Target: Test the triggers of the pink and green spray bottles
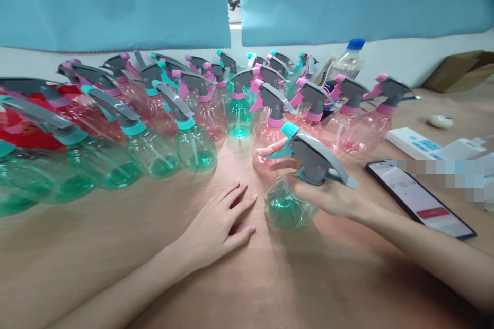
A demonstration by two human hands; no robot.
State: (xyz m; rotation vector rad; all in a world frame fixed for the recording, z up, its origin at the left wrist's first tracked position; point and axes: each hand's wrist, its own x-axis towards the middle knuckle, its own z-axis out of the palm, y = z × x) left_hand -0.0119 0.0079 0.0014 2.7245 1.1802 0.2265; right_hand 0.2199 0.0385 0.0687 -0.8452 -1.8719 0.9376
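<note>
My right hand (328,193) is closed around the neck of a green spray bottle (289,208) with a grey and teal trigger head. Some of its fingers stick out beside the teal trigger. The bottle stands nearly upright, low over or on the table; I cannot tell which. To its left, my left hand (226,216) lies flat on the wood with fingers spread, holding nothing. Just behind the held bottle is a pink spray bottle (266,136). A green spray bottle (198,146) with a teal collar stands beyond my left fingertips.
Several more green and pink spray bottles fill the back and left of the table (185,298). At the right lie a phone (420,198), a white power strip (415,143) and a white mouse-like object (440,122). A blue-capped plastic bottle (347,64) and a cardboard box (457,71) stand behind.
</note>
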